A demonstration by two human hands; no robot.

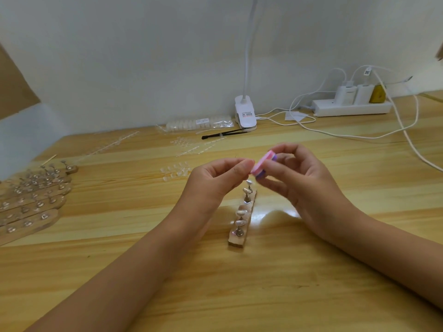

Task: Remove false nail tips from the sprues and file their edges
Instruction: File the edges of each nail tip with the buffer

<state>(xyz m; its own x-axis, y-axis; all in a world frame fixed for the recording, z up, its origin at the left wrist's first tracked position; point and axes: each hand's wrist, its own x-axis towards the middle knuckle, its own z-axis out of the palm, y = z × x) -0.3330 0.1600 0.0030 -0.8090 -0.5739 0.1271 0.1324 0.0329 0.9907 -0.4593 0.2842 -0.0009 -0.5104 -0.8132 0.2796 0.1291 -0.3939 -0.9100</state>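
Observation:
My right hand (297, 173) grips a small pink and purple file block (263, 164) above the middle of the table. My left hand (220, 178) pinches its fingertips together right against the block's lower end; a nail tip between them is too small to make out. Below the hands a wooden strip stand (241, 232) carries several metal pegs with nail tips on them. Loose clear nail tips (175, 171) lie in a cluster left of my left hand. Bare clear sprues (199, 147) lie farther back.
Several more wooden peg stands (31, 202) are stacked at the left edge. A bag of nail tips (189, 124), a black brush (223, 134) and a white clip lamp (245, 116) sit by the wall. A power strip (352, 107) with trailing white cables is at the back right.

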